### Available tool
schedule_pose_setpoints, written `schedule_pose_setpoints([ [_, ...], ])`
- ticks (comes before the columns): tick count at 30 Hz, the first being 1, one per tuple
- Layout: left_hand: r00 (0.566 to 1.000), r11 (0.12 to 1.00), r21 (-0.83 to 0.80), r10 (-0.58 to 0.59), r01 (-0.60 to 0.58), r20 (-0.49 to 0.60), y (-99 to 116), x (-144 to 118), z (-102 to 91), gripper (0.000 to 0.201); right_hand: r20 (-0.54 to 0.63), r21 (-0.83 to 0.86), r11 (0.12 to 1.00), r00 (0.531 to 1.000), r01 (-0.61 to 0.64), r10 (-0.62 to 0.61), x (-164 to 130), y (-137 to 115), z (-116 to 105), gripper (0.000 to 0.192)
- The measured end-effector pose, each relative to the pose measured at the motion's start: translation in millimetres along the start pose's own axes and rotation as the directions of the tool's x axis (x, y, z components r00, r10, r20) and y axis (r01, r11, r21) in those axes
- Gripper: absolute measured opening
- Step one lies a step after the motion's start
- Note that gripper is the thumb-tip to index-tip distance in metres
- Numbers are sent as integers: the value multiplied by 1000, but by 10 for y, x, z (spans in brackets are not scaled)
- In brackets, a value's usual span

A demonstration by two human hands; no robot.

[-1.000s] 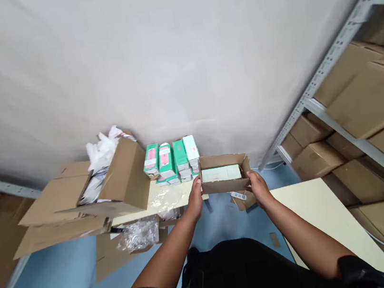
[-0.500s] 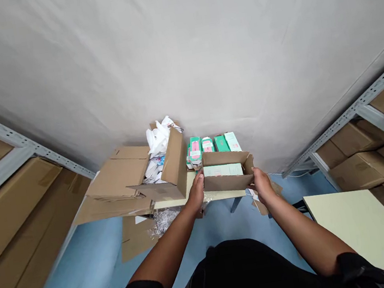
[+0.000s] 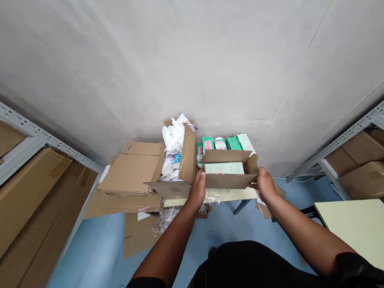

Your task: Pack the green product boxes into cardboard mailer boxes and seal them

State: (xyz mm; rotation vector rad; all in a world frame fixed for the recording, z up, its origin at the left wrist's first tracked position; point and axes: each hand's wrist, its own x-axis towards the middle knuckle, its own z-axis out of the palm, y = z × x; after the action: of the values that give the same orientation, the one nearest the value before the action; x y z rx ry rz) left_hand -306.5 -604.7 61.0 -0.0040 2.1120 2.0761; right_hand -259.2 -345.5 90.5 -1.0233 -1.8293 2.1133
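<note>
An open cardboard box (image 3: 231, 179) is held between my two hands at the front of the table. My left hand (image 3: 197, 191) grips its left end, thumb up along the side. The right end is in the grasp of my right hand (image 3: 265, 184), whose fingertips are partly hidden. Inside the box lie pale green cartons (image 3: 223, 168), side by side. Just behind stand several green and pink cartons (image 3: 208, 144). To the left, touching or nearly touching my left hand, is a larger open box (image 3: 187, 156) filled with crumpled white paper (image 3: 174, 139).
Flattened cardboard sheets (image 3: 131, 170) are stacked at the table's left end. Clear plastic wrap (image 3: 167, 219) hangs below them. Shelves with cardboard boxes flank both sides, with a shelf post (image 3: 23, 123) at left. A pale table (image 3: 374, 232) stands at lower right.
The view has shifted a little, so the tabletop things appear slightly further right. The held box now tilts more, its right end lifted toward the back; both hands keep their grip.
</note>
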Motion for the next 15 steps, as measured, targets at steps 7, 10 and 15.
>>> schedule_pose_setpoints([
  [7,999,999,-24,-27,27,-32,-58,32,-20,65,10,-100,995,1000,25,-24,144,41,26,29],
  [10,998,999,-36,-26,24,-54,-67,42,-9,66,33,-122,992,999,17,-13,174,49,35,32],
  [15,999,999,-28,-20,19,-48,-62,24,8,65,60,-79,995,996,-69,73,234,34,59,43],
])
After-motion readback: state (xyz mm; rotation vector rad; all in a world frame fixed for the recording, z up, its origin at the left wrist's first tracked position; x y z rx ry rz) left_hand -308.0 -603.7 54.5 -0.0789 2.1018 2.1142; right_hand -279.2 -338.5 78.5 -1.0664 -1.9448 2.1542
